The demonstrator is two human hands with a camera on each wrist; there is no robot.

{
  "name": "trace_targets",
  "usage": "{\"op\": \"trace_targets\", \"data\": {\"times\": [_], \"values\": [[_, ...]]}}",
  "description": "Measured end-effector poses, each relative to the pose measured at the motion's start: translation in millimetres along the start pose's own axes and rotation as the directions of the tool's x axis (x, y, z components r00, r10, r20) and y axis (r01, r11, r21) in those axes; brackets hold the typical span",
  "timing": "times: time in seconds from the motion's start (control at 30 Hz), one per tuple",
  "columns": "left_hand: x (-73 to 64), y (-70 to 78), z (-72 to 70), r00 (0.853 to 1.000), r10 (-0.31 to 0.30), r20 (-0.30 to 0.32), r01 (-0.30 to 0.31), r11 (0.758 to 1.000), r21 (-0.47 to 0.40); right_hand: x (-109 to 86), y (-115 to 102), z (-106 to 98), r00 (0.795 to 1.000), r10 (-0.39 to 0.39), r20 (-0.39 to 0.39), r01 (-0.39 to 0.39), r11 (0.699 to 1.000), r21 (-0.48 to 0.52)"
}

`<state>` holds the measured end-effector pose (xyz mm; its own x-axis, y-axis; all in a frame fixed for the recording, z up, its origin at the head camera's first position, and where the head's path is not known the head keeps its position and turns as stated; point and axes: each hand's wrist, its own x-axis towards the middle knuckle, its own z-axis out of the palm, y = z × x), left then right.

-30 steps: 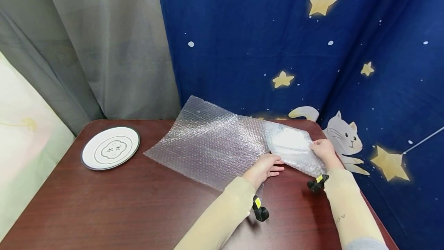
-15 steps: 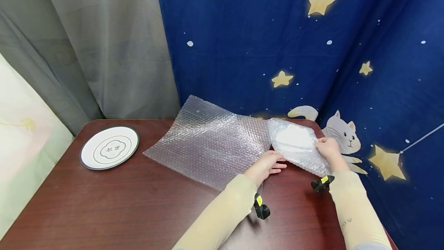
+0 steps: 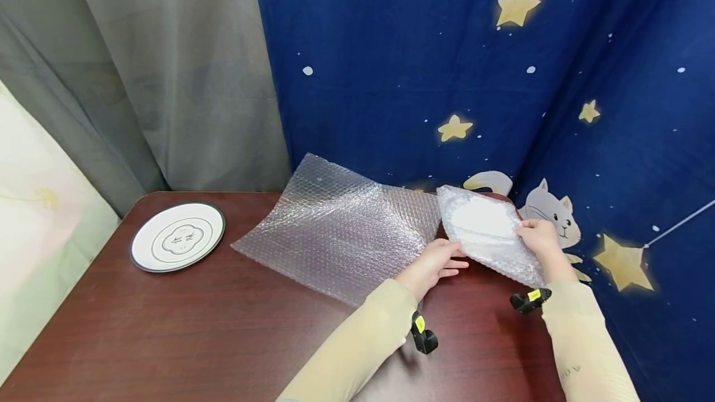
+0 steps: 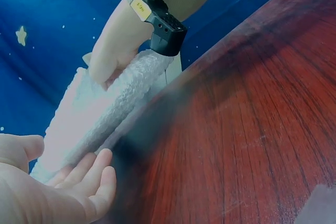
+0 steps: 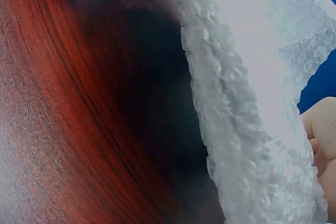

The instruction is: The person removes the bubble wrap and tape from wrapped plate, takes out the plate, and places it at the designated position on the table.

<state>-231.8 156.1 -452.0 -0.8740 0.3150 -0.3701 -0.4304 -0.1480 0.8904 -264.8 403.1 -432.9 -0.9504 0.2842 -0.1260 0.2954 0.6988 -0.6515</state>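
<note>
While the bubble-wrapped packet (image 3: 483,228) hangs tilted over the far right of the table (image 3: 223,327), the right hand (image 3: 540,241) pinches its right edge, likely for steadiness; the left hand (image 3: 431,264), fingers loosely extended, seemingly props its near left edge.

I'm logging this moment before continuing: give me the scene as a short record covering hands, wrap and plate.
Left hand: touching the near-left edge of the bubble-wrapped bundle
Right hand: gripping the bundle's right edge
Bundle contents: cannot be made out
Loose bubble wrap sheet: on the table, left of the bundle
Plate: white, dark rim, at the table's far left
</note>
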Motion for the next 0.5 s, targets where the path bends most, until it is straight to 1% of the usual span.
{"op": "trace_targets", "data": {"times": [0.27,0.5], "values": [[-0.1,2.7,2.7,1.000,0.017,0.011,-0.016,0.996,-0.092,-11.3,-10,-8,1.000,-0.012,-0.003,0.012,0.999,0.030],[-4.2,7.3,3.5,0.998,0.045,0.054,-0.037,0.989,-0.141,-18.7,-14,-13,1.000,-0.020,-0.013,0.020,1.000,0.020]]}}
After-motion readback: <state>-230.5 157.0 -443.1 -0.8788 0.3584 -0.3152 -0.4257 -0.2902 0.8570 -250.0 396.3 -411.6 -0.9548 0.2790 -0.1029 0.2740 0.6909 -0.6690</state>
